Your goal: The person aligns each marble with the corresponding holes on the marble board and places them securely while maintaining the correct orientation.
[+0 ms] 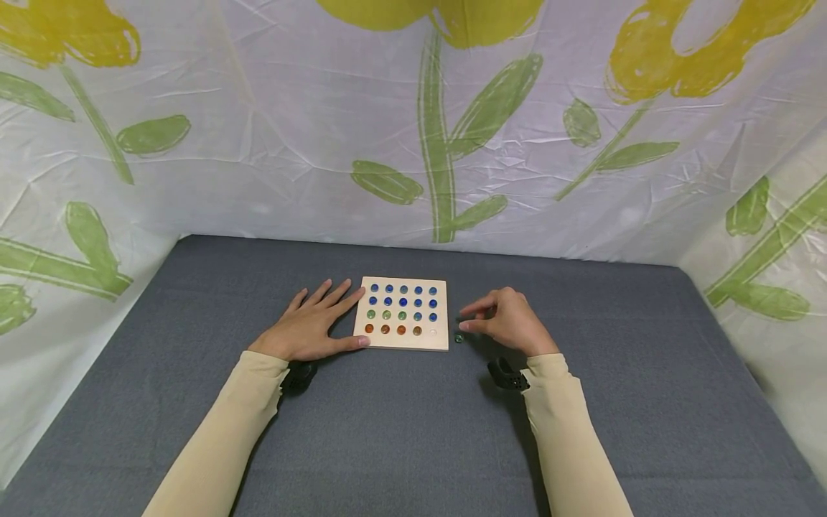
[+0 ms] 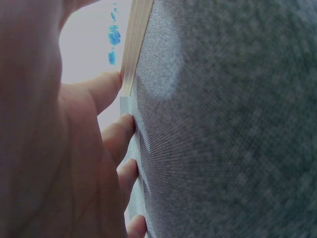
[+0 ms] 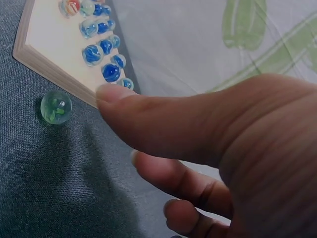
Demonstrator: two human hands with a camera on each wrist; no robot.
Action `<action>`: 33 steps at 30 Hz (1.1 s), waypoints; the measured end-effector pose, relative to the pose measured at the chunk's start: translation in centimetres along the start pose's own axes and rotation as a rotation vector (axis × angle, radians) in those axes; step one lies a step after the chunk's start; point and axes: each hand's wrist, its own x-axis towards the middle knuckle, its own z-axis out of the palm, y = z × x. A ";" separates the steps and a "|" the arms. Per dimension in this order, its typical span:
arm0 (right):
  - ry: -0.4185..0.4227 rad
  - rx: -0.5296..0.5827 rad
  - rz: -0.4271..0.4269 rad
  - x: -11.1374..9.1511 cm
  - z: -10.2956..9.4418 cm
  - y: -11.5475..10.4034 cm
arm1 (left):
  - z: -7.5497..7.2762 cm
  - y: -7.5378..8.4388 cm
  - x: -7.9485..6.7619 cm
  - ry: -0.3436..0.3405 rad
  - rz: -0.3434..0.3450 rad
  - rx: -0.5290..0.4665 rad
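Note:
A pale wooden board [image 1: 408, 342] lies on the cloth, with rows of glass marbles in its hollows. Blue marbles [image 1: 403, 301] fill the two far rows; nearer rows hold green marbles [image 1: 386, 315], more blue ones and amber marbles [image 1: 401, 330]. A bare hollow [image 1: 434, 332] shows at the near right corner. My left hand [image 1: 313, 327] is spread flat, thumb and index finger touching the board's left side. Just off the right edge, my right hand [image 1: 510, 322] hovers with thumb and index finger apart. Below its fingertips a clear green marble [image 3: 56, 107] sits on the cloth.
Dark grey cloth [image 1: 388, 431] covers the table under the board and both forearms. A white sheet with painted yellow flowers [image 1: 310, 143] hangs behind the far edge and down both sides. Black straps [image 1: 507, 375] sit at the wrists.

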 end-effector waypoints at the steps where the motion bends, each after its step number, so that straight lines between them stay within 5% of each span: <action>1: -0.008 0.003 0.000 0.0 0.0 0.0 | 0.0 0.0 0.0 -0.001 -0.002 0.001; 20: -0.144 0.026 0.064 0.1 0.3 0.1 | 0.2 -0.2 0.2 0.002 -0.005 0.006; 33: -0.114 -0.001 0.061 0.3 0.8 0.1 | 0.2 0.0 0.2 0.004 -0.017 -0.005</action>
